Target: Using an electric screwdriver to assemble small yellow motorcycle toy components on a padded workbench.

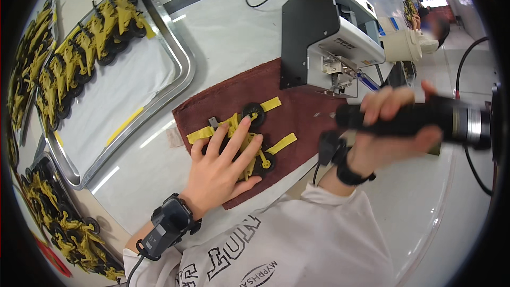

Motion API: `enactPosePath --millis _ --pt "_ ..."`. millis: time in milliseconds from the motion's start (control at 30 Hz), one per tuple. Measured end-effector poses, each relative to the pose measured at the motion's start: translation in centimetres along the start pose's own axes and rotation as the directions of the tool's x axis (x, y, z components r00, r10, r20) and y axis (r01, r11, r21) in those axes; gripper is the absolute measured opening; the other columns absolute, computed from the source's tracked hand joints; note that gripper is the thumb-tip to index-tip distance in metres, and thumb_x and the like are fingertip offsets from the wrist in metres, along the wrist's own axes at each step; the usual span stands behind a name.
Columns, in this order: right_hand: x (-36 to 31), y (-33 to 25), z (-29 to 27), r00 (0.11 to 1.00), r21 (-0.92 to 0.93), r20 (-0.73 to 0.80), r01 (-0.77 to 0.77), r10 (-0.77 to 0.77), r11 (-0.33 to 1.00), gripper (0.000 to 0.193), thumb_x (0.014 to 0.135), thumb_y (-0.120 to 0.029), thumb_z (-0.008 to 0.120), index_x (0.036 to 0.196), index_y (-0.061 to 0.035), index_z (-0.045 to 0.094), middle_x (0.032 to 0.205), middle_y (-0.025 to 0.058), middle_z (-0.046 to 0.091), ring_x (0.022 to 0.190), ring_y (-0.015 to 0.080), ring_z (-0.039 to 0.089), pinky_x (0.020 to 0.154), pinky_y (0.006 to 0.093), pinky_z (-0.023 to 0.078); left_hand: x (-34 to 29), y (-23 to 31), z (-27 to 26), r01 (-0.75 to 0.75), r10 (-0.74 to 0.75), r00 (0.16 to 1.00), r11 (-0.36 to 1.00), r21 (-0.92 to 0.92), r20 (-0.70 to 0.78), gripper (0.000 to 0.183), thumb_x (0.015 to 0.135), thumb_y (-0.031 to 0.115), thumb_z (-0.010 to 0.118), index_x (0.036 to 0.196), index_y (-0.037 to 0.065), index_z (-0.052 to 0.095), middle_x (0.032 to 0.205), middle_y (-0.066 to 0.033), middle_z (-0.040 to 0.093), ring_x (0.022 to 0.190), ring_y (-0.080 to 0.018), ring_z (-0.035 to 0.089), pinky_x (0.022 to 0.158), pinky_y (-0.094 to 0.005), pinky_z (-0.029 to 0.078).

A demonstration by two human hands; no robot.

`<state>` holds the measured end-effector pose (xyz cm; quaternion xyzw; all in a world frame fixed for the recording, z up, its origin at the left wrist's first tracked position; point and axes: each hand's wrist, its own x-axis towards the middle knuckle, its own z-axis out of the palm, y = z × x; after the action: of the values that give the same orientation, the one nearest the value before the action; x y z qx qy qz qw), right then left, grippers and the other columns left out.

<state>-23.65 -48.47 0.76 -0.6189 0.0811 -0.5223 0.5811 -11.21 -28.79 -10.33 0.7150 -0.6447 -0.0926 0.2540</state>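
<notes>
Two hands in my feed, and one yellow-and-black plastic wheeled assembly (262,157), right beneath the left hand (215,172) on a dark red cloth mat (305,114). I count two round black wheels (254,110) on it, one at the tip of the left fingers, one just right of them; three flat yellow strips (271,104) jut out, two to the right of those fingers, one to the left. Beyond the fingertips, one boxy black-and-white machine (311,32). Well off to the left, one shiny metal tray (183,56) carries a row of similar yellow-and-black parts (85,53), too overlapped for me to count.

The assembly's middle is hidden under the left hand, and the right hand (390,122) is smeared by blur. Its long black cylinder with a silver band (446,119) runs to the dark edge, so I can't make out that far end.

The fingers now: the left ones lie spread apart, flat across the assembly, touching it without curling round. The right ones are wrapped firmly about the cylinder, thumb along its lower side.
</notes>
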Motion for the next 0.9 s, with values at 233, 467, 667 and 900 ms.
enactPosePath --millis 233,467,667,900 --pt "-4.5 2.1 5.6 0.928 0.226 0.340 0.077 -0.153 0.971 0.084 0.080 -0.060 0.054 0.131 -0.0036 0.020 0.077 0.0137 0.054 0.055 0.0243 0.055 0.054 0.0376 0.045 -0.3 -0.2 -0.2 0.016 -0.014 1.000 0.995 -0.094 0.021 0.069 0.063 0.047 0.070 0.123 0.022 0.050 0.144 -0.0110 0.029 0.121 -0.0276 0.039 0.089 -0.0416 0.030" --pt "-5.3 3.2 6.9 0.954 0.038 0.295 -0.066 0.052 0.997 0.085 0.078 -0.064 0.053 0.128 -0.0039 0.019 0.076 0.0138 0.055 0.056 0.0250 0.056 0.055 0.0384 0.047 -0.2 -0.4 -0.3 0.001 0.001 1.000 0.993 -0.122 0.016 0.056 0.061 0.045 0.072 0.108 0.019 0.055 0.143 -0.0122 0.030 0.121 -0.0272 0.040 0.089 -0.0418 0.031" --pt "-4.3 4.9 6.9 0.853 0.064 0.516 -0.129 0.078 0.990 0.070 0.080 -0.044 0.062 0.124 -0.0034 0.025 0.079 0.0155 0.056 0.062 0.0247 0.059 0.059 0.0376 0.050 -0.6 -0.6 0.2 -0.007 0.002 0.999 0.995 -0.103 -0.047 0.051 0.058 0.041 0.073 0.102 0.019 0.058 0.143 -0.0134 0.030 0.120 -0.0264 0.040 0.088 -0.0408 0.032" --pt "-2.1 2.6 6.4 0.666 -0.161 0.702 -0.199 0.254 0.967 0.065 0.077 -0.022 0.072 0.123 -0.0049 0.031 0.087 0.0174 0.058 0.071 0.0275 0.059 0.066 0.0390 0.049 -0.2 -0.3 -0.1 -0.007 0.005 1.000 0.997 -0.077 -0.029 0.053 0.055 0.039 0.076 0.101 0.018 0.059 0.143 -0.0129 0.029 0.120 -0.0263 0.041 0.087 -0.0407 0.032"
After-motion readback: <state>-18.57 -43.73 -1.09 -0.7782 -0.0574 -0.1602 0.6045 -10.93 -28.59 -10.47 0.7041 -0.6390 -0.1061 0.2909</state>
